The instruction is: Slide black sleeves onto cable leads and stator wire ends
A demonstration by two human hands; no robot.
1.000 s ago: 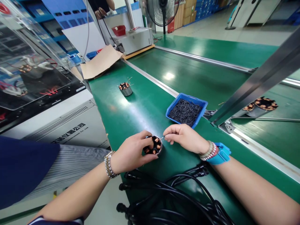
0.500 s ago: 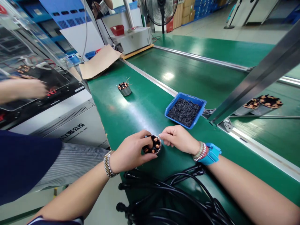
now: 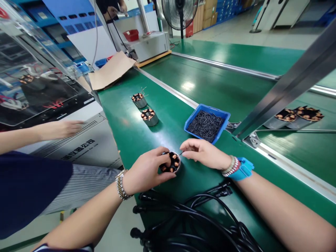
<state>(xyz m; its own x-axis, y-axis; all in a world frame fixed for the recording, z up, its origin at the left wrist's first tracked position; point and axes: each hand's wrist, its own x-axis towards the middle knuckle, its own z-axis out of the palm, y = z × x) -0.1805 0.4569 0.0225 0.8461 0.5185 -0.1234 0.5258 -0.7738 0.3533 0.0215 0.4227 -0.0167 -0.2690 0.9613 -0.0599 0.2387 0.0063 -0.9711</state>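
My left hand (image 3: pixel 149 168) grips a motor stator (image 3: pixel 173 161) with copper windings, fingers over its top and thumb along its near side. The stator stands on the green table. Just to its right, my right hand (image 3: pixel 201 152) is closed in a pinch on a small black tube (image 3: pixel 181 153), whose dark tip shows at the stator's rim. Beyond my right hand sits a blue bin (image 3: pixel 187 125) full of similar short black tubes. Two other stators, a nearer one (image 3: pixel 150 118) and a farther one (image 3: pixel 139 100) with loose wire ends, stand farther up the table.
Black cables (image 3: pixel 199 217) are heaped in front of me. A metal post (image 3: pixel 278 80) slants up on the right, with more stators (image 3: pixel 301 117) behind it. At left, a co-worker's hand (image 3: pixel 60 129) is over a machine (image 3: pixel 86 143). Cardboard (image 3: pixel 112 71) lies at the far left.
A second stator now stands on the table near the far one, and the co-worker's hand has moved nearer. My right hand has shifted slightly right, while my left keeps its hold.
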